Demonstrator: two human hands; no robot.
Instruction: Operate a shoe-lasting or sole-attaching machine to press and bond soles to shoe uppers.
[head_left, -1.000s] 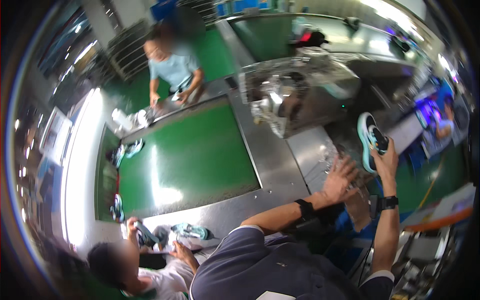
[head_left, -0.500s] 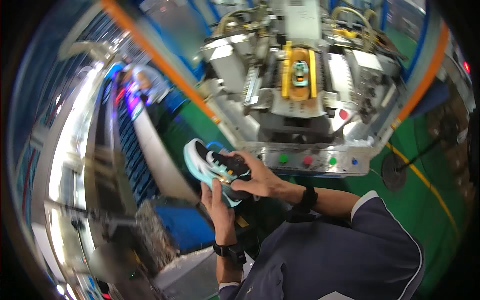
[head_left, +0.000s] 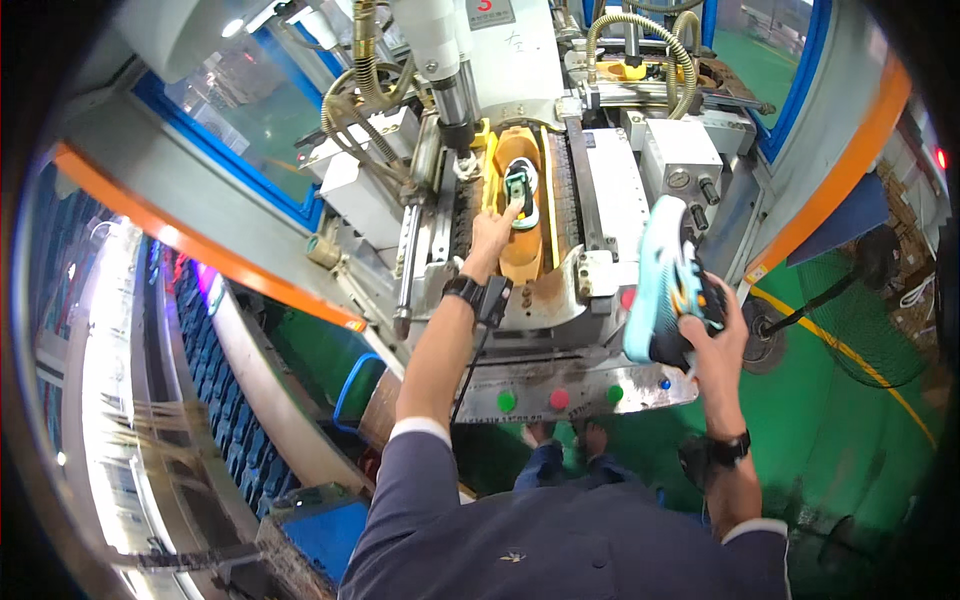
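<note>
In my right hand (head_left: 722,335) is a mint-and-white sneaker (head_left: 660,285) with a black collar. My thumb presses its side, and it is held up tilted at the machine's right front corner. My left hand (head_left: 488,240) reaches into the machine, its fingers closed at the near end of a second, smaller-looking sneaker (head_left: 520,185). That one, white, mint and black, lies in an orange-brown padded cradle (head_left: 520,262) between yellow side pads. My fingertips partly cover its edge.
The pressing machine (head_left: 480,395) has coloured buttons along its front panel. A metal cylinder (head_left: 452,110) hangs left of the cradle. Orange-edged frame posts (head_left: 215,240) flank both sides. At left runs a conveyor (head_left: 235,400) with blue ridges. A round-based stand (head_left: 765,340) is at right.
The sneaker I held in both hands at the left is now in my right hand alone, at the right. My left hand has let go of it and moved onto the sneaker in the machine.
</note>
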